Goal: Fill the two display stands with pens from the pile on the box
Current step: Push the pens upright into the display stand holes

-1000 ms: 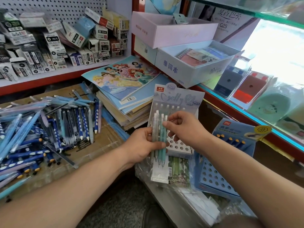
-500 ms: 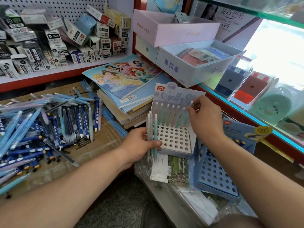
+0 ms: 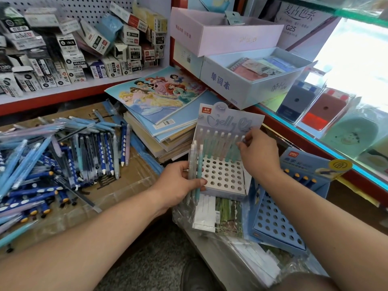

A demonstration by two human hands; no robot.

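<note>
Blue card punched with rows of round holes forms the nearer display stand [image 3: 277, 223], at the lower right of the frame. Only its back row is filled, with dark blue pens with yellow ends [image 3: 300, 178].

At the centre, the person's left hand [image 3: 178, 183] grips a small bunch of pale mint and white pens [image 3: 196, 171], about three. The thumb lies across them and the fingers curl behind. The bunch stands upright, tips down, just beside the left edge of a white perforated card display stand [image 3: 222, 177].

That white stand's back row holds pale upright pens [image 3: 218, 148] below a lilac header card; the holes in front are open. Beyond and to the right, the right hand [image 3: 259, 153] reaches to that back row. Its thumb and forefinger close on the top of the rightmost back-row pen [image 3: 243, 137].

The held bunch lies left of the right hand's fingers, across the open holes. Its long axis already matches the holes, so the next pen probably needs only a short carry. The right hand seems better placed to draw it.

At the left of the frame, a heap of blue and pale pens [image 3: 52, 160] lies mostly flat on a brown cardboard box [image 3: 130, 185]. It is well apart from both hands, with the left hand nearer. Farther off, a stack of notebooks [image 3: 159, 97] rests below shelves.
</note>
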